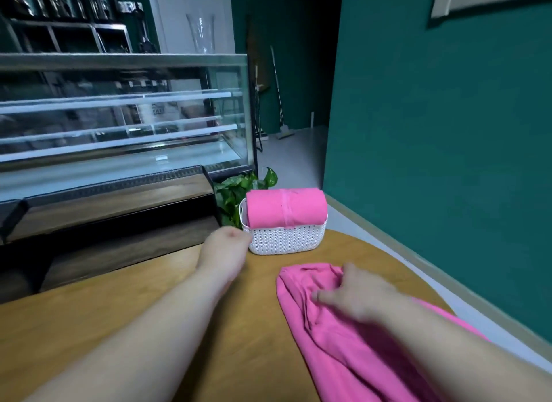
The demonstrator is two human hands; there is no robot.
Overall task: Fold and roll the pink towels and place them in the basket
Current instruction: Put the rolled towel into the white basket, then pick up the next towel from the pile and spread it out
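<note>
Towel perhaps under blurred right hand

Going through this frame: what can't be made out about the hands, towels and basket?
Head view only.
- left hand: blurred, fingers hidden behind its back; grip unclear.
- right hand: blurred on the loose towel; pressing or pinching unclear.
- basket: interior hidden by the rolled towel on top.
- loose towel: near end covered by the right forearm, cut by the bottom edge.

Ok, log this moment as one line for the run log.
rolled towel: in basket | loose towel: crumpled on table | left hand: beside basket, blurred | right hand: on loose towel
</note>
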